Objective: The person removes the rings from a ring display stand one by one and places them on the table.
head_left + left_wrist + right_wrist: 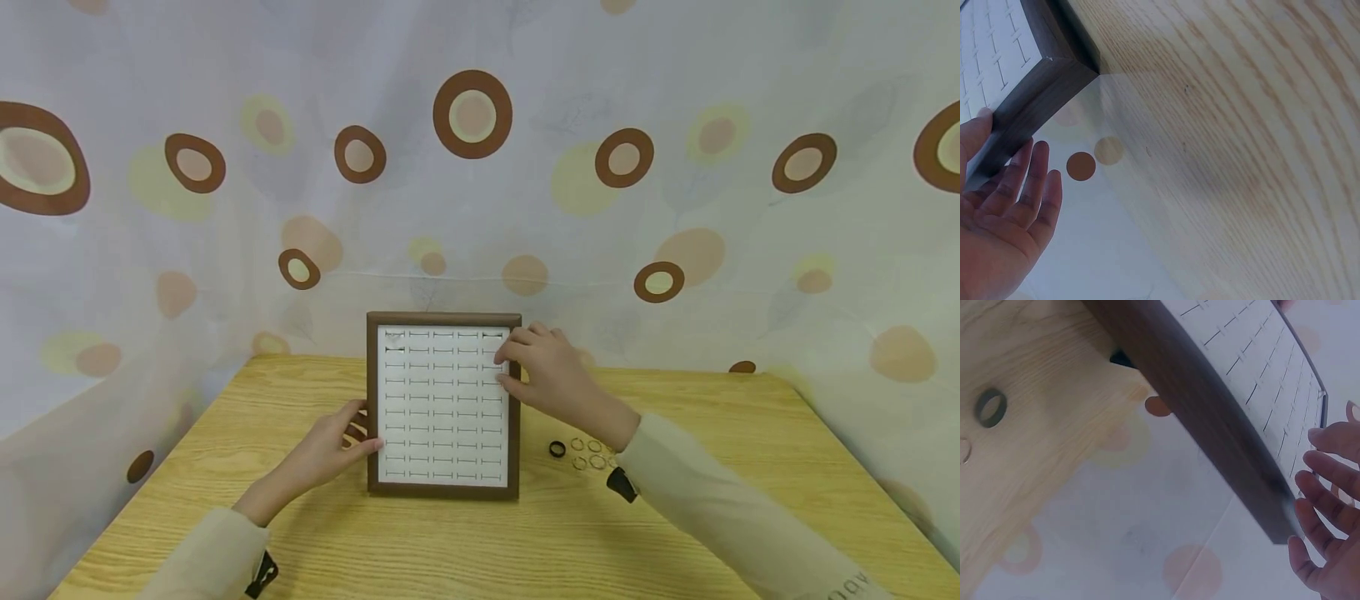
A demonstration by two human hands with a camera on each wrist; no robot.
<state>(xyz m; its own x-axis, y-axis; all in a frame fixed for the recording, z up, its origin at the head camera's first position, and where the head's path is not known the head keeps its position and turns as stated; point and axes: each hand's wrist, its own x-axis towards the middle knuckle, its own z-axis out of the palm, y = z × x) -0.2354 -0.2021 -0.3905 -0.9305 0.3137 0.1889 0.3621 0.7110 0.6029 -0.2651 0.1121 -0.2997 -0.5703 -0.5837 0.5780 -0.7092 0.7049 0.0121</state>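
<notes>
A ring display board [442, 408] with a brown frame and a white slotted panel stands upright on the table. My left hand [326, 450] holds its left side, thumb on the front edge and the other fingers beside and behind the frame. In the left wrist view, the thumb [975, 134] lies at the panel's border. At the board's upper right, my right hand [551, 371] has thumb and forefinger parted over the panel. Its fingers [1329, 494] are bent and spread in the right wrist view, with nothing visible between them. Some top slots look darker or shinier than the others.
On the wooden table [300, 542], right of the board, lie a black ring [557, 449] and several thin metal rings [597, 462], partly hidden by the right sleeve [720, 500]. A patterned curtain [480, 217] hangs behind and along both sides.
</notes>
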